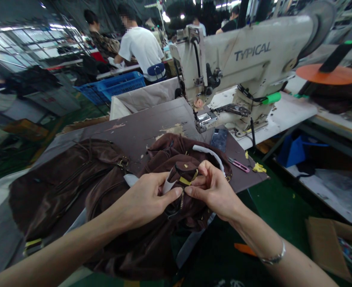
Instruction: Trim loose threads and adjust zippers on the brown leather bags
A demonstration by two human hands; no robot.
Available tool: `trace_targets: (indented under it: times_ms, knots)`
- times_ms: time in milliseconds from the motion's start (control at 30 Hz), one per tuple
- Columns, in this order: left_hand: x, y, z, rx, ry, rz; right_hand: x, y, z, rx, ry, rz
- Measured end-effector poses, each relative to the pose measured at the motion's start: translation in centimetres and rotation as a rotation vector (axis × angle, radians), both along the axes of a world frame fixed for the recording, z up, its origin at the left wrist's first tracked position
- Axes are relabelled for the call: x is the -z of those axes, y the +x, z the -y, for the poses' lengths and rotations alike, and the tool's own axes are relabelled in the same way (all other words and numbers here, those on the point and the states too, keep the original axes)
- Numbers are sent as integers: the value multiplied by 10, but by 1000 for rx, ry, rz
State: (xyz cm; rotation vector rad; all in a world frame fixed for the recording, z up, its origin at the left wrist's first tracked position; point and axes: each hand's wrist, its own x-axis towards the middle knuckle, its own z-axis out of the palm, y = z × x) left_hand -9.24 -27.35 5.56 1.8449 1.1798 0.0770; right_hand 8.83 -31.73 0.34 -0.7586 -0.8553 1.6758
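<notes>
A dark brown bag (140, 243) with white edging strips and a brass-toothed zipper (181, 200) lies in front of me, partly over the table edge. My left hand (154, 195) is closed on the bag beside the zipper, thumb pressed on the material and a white strip at its fingers. My right hand (213, 187) pinches the bag on the zipper's other side, its thumb close to the left thumb. Between the hands stands a brown tab (186, 166) with a small brass stud and yellow edging. The fingers behind the material are partly hidden.
A second brown bag (65, 179) lies at left. Beyond stands a sewing machine (241, 52). Pink-handled snips (239, 165), yellow scraps (258, 168) and a dark phone-like slab (219, 138) are at right. A cardboard box (322, 239) sits lower right. People work behind blue crates (122, 84).
</notes>
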Motion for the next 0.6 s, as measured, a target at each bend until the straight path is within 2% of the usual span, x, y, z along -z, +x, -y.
trace_targets:
  times_ms: [333, 600]
  knots:
    - [-4, 4, 6, -61, 140, -12, 0, 0, 1, 27, -4, -1]
    - [-8, 6, 9, 14, 229, -96, 4, -6, 3, 108, 78, 126]
